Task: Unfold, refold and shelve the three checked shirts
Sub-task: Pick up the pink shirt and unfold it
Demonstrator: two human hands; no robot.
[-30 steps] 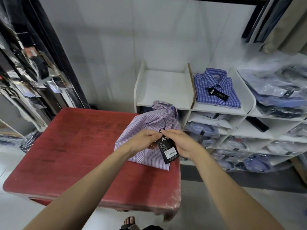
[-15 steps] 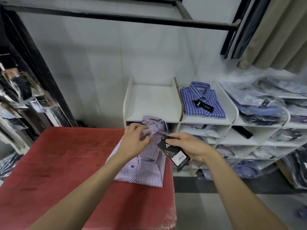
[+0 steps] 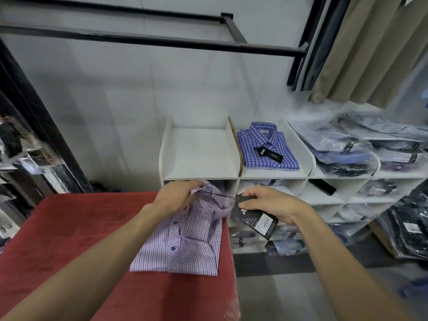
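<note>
left hand (image 3: 177, 196) fingers curled, pinching the collar of the pink checked shirt (image 3: 183, 237), which lies folded on the red table (image 3: 69, 228) just below those fingers. right hand (image 3: 268, 205) thumb & fingers pinch the black hang tag (image 3: 257, 220); a thin string runs from tag to collar btwn the two hands. beyond the fingertips, white shelf unit (image 3: 199, 156): blue checked shirt (image 3: 266, 147) folded in top compartment, right of the divider.
</note>
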